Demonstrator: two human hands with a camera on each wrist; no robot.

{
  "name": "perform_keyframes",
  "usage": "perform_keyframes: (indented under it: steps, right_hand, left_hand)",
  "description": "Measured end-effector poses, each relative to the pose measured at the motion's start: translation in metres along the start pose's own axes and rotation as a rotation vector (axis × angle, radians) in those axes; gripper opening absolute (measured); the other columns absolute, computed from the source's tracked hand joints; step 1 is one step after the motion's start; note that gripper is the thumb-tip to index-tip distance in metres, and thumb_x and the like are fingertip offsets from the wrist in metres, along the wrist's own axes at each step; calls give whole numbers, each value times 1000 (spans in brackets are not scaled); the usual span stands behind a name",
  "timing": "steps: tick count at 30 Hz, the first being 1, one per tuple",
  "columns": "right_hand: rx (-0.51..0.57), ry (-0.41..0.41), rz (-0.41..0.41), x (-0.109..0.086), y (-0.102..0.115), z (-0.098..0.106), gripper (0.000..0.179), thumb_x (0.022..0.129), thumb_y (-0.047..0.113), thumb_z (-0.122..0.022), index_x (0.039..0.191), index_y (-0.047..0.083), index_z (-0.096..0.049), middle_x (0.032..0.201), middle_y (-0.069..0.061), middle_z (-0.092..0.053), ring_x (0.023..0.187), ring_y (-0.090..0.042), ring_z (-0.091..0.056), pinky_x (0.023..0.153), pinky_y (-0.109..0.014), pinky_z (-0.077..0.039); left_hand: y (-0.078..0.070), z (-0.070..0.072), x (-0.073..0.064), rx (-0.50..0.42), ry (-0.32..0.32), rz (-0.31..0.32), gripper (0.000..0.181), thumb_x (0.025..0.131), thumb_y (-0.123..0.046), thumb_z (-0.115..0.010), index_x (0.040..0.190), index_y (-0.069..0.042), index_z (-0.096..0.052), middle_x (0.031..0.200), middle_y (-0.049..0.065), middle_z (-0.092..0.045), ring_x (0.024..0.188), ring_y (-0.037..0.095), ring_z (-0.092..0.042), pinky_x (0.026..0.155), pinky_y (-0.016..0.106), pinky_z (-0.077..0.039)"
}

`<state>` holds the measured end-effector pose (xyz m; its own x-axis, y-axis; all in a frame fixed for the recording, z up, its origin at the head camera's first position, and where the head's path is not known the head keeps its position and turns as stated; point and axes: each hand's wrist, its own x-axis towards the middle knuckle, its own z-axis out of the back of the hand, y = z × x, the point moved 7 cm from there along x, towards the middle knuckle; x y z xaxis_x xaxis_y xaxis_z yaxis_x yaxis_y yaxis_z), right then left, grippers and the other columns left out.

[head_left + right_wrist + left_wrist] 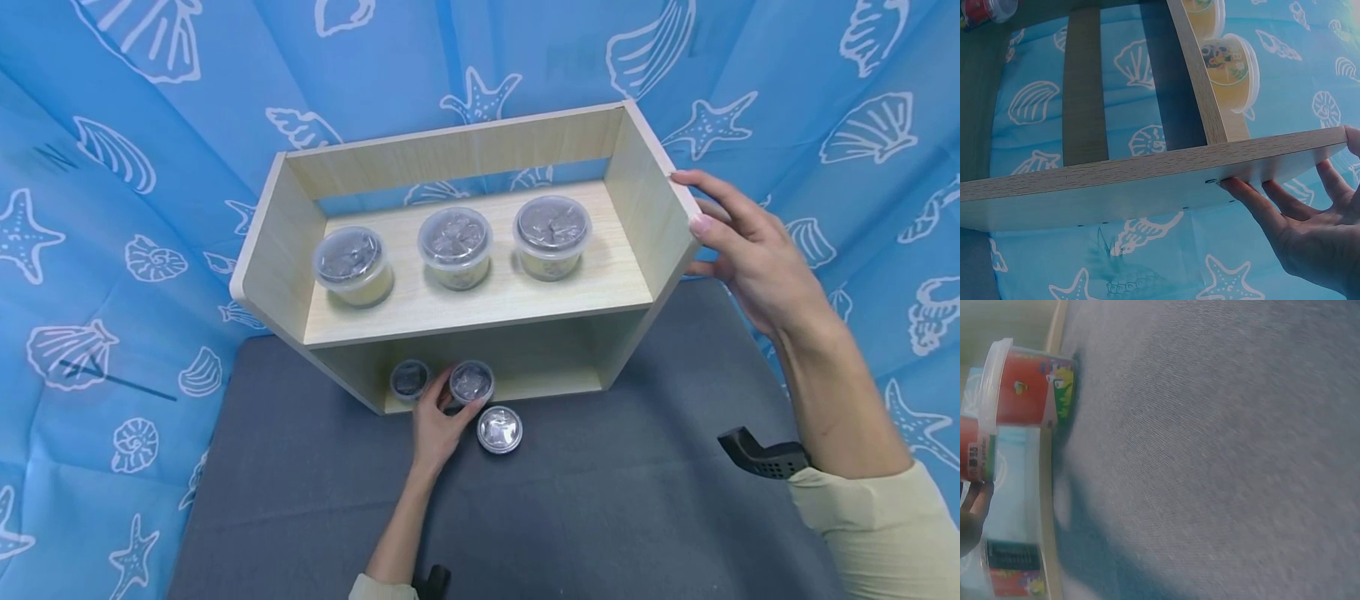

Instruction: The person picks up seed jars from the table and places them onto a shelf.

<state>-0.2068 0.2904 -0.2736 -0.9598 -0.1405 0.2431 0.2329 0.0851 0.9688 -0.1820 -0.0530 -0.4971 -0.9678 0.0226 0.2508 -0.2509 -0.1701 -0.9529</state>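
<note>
A small lidded plastic cup (471, 382) is pinched between the fingers and thumb of my left hand (438, 429), at the front of the shelf's lower compartment. The left wrist view shows this held cup (974, 450) with a red side and printed label. To its left stands another lidded cup (410, 379) inside the compartment. A third cup (500, 429), red with a colourful print in the left wrist view, stands on the table just before the shelf. My right hand (757, 250) rests its fingertips against the right side panel (1147, 165) of the wooden shelf (480, 321), near its top.
Three larger clear tubs (454, 248) with pale yellow contents stand in a row on the upper shelf board. Dark grey cloth (615, 500) covers the table. A blue curtain (112, 250) with white shell prints hangs behind and at both sides.
</note>
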Motion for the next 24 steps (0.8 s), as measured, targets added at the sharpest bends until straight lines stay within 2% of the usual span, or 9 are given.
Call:
perform_keyframes:
  steps: [7, 16, 24]
  right_hand:
    - [-36, -9, -6, 0, 0, 1, 47, 103, 11, -51, 150, 14, -44, 154, -14, -33, 125, -30, -43, 79, -23, -55]
    - [-33, 4, -6, 0, 0, 0, 48, 103, 11, -50, 150, 13, -43, 154, -14, -33, 126, -31, -42, 80, -23, -55]
    - [-25, 5, 1, 0, 1, 0, 47, 103, 10, -50, 150, 14, -44, 153, -14, -35, 125, -31, -43, 80, -24, -55]
  left_hand:
    - [4, -11, 9, -82, 25, 35, 65, 75, 9, -81, 133, 15, -52, 129, 32, -55, 119, 45, -57, 100, 52, -46]
    - [9, -25, 16, -91, 38, 65, 66, 73, 9, -81, 134, 11, -54, 129, 32, -56, 118, 47, -57, 99, 50, -47]
    - [19, -34, 21, -99, 44, 48, 66, 72, 11, -81, 132, 13, -54, 126, 33, -58, 115, 47, -59, 96, 51, -49]
